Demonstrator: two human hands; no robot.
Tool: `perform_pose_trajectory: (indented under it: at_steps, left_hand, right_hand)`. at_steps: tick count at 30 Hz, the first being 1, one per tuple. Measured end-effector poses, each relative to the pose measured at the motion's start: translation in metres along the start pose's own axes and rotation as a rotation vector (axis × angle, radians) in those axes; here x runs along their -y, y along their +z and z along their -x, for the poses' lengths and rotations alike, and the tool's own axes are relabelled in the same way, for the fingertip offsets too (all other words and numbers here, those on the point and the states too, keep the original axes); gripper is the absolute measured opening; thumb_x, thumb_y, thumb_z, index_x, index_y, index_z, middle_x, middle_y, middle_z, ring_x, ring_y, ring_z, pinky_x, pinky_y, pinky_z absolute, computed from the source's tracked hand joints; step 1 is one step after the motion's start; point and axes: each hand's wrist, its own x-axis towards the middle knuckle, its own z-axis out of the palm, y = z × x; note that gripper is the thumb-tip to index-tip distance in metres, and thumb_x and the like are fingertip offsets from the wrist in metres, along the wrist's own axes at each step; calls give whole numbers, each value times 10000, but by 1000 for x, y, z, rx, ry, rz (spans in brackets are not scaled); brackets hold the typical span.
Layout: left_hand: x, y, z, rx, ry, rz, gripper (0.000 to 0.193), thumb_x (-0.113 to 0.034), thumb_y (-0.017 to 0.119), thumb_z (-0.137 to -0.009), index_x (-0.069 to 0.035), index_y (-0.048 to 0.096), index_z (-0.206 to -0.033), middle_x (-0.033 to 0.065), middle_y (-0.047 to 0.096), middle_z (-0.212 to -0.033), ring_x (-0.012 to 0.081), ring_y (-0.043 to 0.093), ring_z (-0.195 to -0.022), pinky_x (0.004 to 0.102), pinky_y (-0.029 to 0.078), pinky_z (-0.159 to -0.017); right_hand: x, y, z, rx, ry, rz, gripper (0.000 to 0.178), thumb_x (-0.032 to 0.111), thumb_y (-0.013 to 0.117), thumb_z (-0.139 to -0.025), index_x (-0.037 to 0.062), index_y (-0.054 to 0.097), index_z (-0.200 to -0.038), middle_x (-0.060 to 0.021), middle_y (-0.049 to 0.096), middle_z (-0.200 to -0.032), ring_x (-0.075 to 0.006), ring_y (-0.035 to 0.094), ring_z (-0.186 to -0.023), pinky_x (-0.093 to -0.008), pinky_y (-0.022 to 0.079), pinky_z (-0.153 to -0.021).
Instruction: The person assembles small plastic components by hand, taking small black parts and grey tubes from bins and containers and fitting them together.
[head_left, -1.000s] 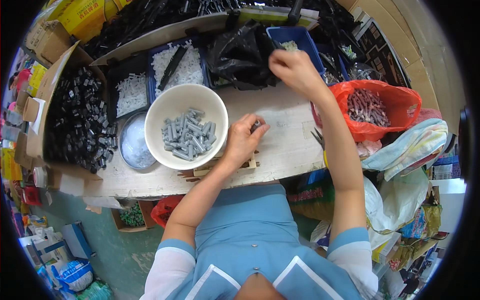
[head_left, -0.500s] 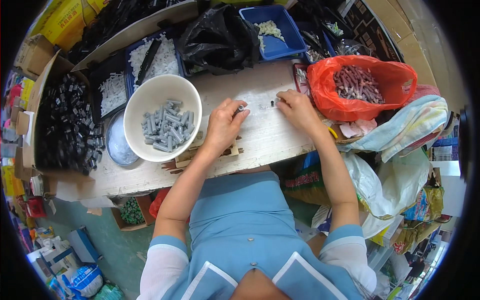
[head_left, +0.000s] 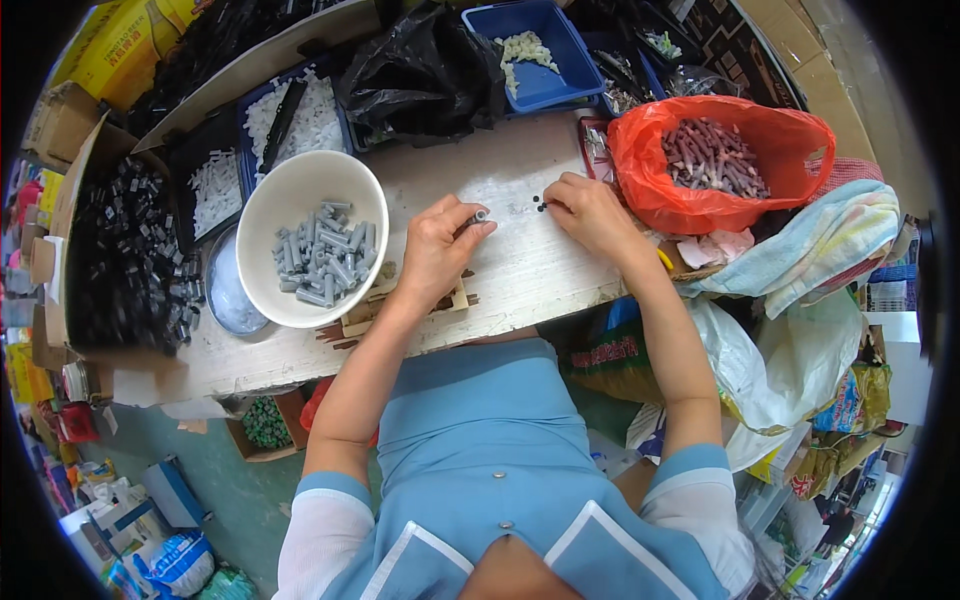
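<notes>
My left hand [head_left: 436, 250] is closed round a short grey plastic tube [head_left: 480, 216], its round open end showing between thumb and forefinger. To the right, above the white worktop [head_left: 510, 265], my right hand [head_left: 592, 215] has its thumb and fingers pinched together. Small black pieces [head_left: 541, 207] show at those fingertips; one seems to be in the pinch. Left of my left hand stands a cream bowl [head_left: 258, 290] with many similar grey tubes [head_left: 325, 255]. A small wooden frame [head_left: 455, 299] lies partly hidden beneath my left wrist.
A red plastic bag [head_left: 640, 150] of brownish pieces stands at right beside a towel [head_left: 800, 245]. Along the back are a blue tray [head_left: 570, 85], a black plastic bag [head_left: 420, 75] and a tray of white parts [head_left: 315, 125]. A carton of black parts [head_left: 135, 250] is at left.
My right hand's fingertips have drawn left and closed at the small black pieces. My left hand keeps its hold on the grey tube. The whole view has shifted slightly.
</notes>
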Motion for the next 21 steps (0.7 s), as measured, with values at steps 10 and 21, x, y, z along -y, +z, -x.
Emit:
perform_pose_trajectory:
  at_steps: [10, 21]
  left_hand:
    - [-4, 0, 1, 24, 43, -44, 145, -51, 675, -711, 10, 637, -837, 56, 501, -630, 133, 476, -563, 263, 374, -508]
    - [-4, 1, 2, 16, 167, -38, 185, 26, 647, -678, 4, 620, -860, 65, 474, -646, 166, 471, -556, 286, 382, -507]
  right_hand:
    - [8, -1, -11, 69, -35, 182, 79, 39, 534, -704, -29, 570, -721, -164, 579, -757, -317, 583, -681, -383, 468, -634]
    - [50, 2, -23, 187, 74, -641, 57, 43, 592, -737, 1, 560, -757, 17, 523, -674, -33, 458, -611, -190, 383, -541]
